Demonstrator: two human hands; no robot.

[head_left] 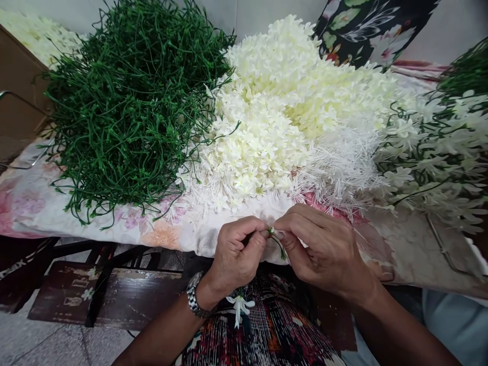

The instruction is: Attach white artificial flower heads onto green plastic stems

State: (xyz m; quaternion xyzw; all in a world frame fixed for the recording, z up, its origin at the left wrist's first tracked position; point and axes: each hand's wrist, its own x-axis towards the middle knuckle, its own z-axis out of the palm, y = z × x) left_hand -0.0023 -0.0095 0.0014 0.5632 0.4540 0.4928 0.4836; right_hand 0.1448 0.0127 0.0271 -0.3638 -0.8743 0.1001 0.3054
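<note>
My left hand (240, 250) and my right hand (324, 249) meet at the fingertips over the near table edge. Both pinch a thin green plastic stem (281, 249), with a bit of white at its tip between the fingers. Below my left hand dangles a white artificial flower (240, 305), apparently on the same stem. Just beyond my hands lies a heap of cream-white petal pieces (263, 137). A bundle of fine white strands (345, 160) lies in front of it, closest to my right hand. To the left rises a big tangle of green stems (133, 107).
Flowers on green stems (438, 147) are piled at the right. A floral cloth (125, 218) covers the table. A cardboard box (23, 76) stands at the left, and a dark floral fabric (373, 30) at the back. Below is a brown wooden board (141, 295).
</note>
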